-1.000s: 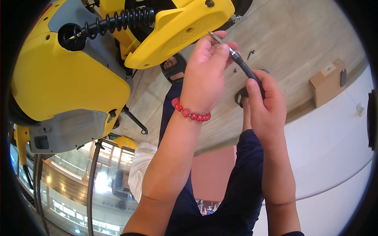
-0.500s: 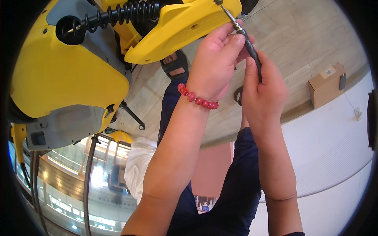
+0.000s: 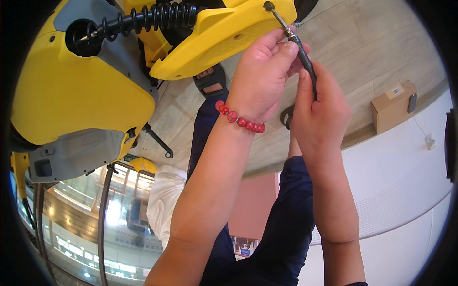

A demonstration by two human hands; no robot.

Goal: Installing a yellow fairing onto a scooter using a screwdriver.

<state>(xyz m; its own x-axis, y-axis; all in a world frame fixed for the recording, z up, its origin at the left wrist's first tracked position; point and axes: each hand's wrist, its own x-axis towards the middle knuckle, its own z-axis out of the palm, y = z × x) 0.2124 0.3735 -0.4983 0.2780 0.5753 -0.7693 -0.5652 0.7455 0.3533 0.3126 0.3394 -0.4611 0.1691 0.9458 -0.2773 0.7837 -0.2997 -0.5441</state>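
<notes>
My two hands share a slim screwdriver [image 3: 306,63] with a black textured handle and a bright metal shaft. Its tip sits at a round recess near the far end of a yellow vehicle panel [image 3: 210,57]; the bit itself is hidden there. My left hand [image 3: 265,71], with a red bead bracelet [image 3: 243,121] at the wrist, pinches the front of the handle by the collar. Closer to me, my right hand [image 3: 322,112] wraps the rear of the handle, thumb along it. Part of each hand's fingers is hidden behind the handle.
A black coil-spring shock absorber [image 3: 148,18] runs beside the panel into the yellow and grey scooter-like body [image 3: 81,95]. A black stand [image 3: 158,141] juts from it. On the right, a cardboard box [image 3: 393,107] stands by the white wall [image 3: 396,181]. My legs and sandals are below.
The view has shifted slightly, so more of the recess around the screwdriver tip shows. Both hands keep nearly the same grip and place on the screwdriver.
</notes>
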